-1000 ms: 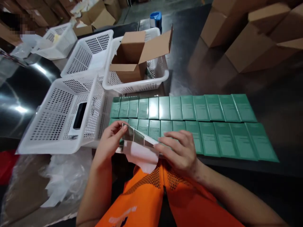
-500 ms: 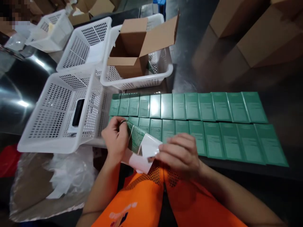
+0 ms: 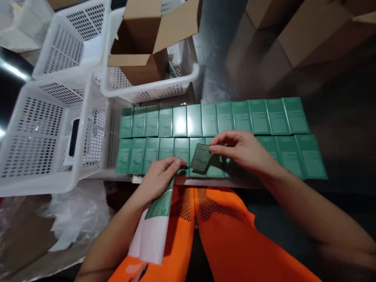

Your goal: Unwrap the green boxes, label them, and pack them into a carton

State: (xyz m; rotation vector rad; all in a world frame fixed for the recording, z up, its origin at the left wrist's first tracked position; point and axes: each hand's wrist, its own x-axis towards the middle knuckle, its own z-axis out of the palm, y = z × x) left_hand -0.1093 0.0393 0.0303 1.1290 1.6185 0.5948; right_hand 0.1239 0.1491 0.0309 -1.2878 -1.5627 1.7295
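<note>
Between the thumb and fingers of my right hand (image 3: 243,152) is a small dark green label (image 3: 201,158), tilted over the front row of green boxes (image 3: 125,156). My left hand (image 3: 160,176) is closed on the top of a label strip (image 3: 155,235), green near my fingers and white lower down, which hangs over the table's front edge. The far row of green boxes (image 3: 208,119) lies just behind the front row, side by side with printed faces up. My right hand hides part of the front row.
White perforated baskets (image 3: 82,137) stand at the left, one with a dark flat object (image 3: 74,137) inside. An open cardboard box (image 3: 138,72) sits in another basket (image 3: 152,92). Larger cartons (image 3: 317,35) are at the far right. Clear plastic wrap (image 3: 82,219) lies below left.
My right hand has moved up and right, away from the strip, and now carries a separate green label over the front row. The strip in my left hand now hangs down. The view has shifted.
</note>
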